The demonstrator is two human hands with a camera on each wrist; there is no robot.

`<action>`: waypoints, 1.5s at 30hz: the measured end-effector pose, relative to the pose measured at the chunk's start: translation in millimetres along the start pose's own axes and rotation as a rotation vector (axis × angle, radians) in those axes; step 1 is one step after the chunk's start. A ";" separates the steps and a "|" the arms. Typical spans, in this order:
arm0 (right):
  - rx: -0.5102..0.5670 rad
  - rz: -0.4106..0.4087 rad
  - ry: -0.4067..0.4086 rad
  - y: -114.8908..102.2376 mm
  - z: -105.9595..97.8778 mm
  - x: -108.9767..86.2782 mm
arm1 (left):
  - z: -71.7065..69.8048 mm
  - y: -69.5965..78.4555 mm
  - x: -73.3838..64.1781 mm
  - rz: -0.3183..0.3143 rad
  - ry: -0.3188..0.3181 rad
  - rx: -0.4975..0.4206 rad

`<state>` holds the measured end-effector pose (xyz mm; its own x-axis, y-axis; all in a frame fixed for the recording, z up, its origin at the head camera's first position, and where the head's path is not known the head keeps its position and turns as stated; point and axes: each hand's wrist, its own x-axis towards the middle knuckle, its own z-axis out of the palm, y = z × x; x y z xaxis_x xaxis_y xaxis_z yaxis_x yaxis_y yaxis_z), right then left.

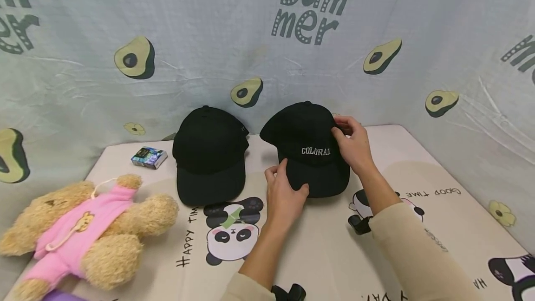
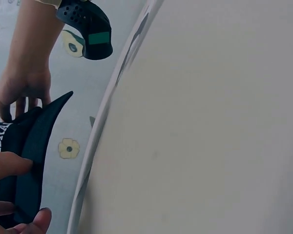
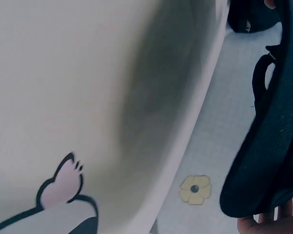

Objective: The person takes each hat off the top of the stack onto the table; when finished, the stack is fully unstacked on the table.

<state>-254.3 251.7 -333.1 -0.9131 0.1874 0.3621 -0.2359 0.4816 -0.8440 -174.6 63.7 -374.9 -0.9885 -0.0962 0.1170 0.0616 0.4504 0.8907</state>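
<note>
A black baseball cap (image 1: 307,127) with white "COLORADO"-style lettering, its end hidden, is held between both hands above the back of the table. My left hand (image 1: 285,196) pinches the brim at its left side, thumb on one face and fingers on the other in the left wrist view. My right hand (image 1: 355,145) grips the cap's right side, where crown meets brim. The right wrist view shows the dark underside of the brim (image 3: 263,151) and a strap loop (image 3: 260,80). A second, plain black cap (image 1: 209,143) rests to the left, brim toward me.
A teddy bear (image 1: 108,226) in a pink outfit lies at the left, and a small blue patterned box (image 1: 149,157) sits behind it. Panda prints cover the pale tabletop (image 1: 326,245). Behind hangs an avocado-print curtain (image 1: 192,50). Something purple (image 1: 60,296) shows at the lower left edge.
</note>
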 end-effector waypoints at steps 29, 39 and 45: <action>0.035 0.127 0.119 27.5 -34.2 -3.4 | 45.7 9.1 2.9 0.019 -0.079 -0.056; 0.019 0.152 0.147 35.0 -45.4 -3.8 | 62.9 12.5 4.8 0.022 -0.108 -0.057; 0.002 0.161 0.157 37.9 -49.2 -1.9 | 72.6 17.6 7.7 0.019 -0.116 -0.065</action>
<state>-245.1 311.7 -346.3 -0.8761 0.3929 0.2793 -0.0920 0.4325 -0.8969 -191.2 135.3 -390.2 -0.9962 0.0168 0.0856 0.0853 0.3927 0.9157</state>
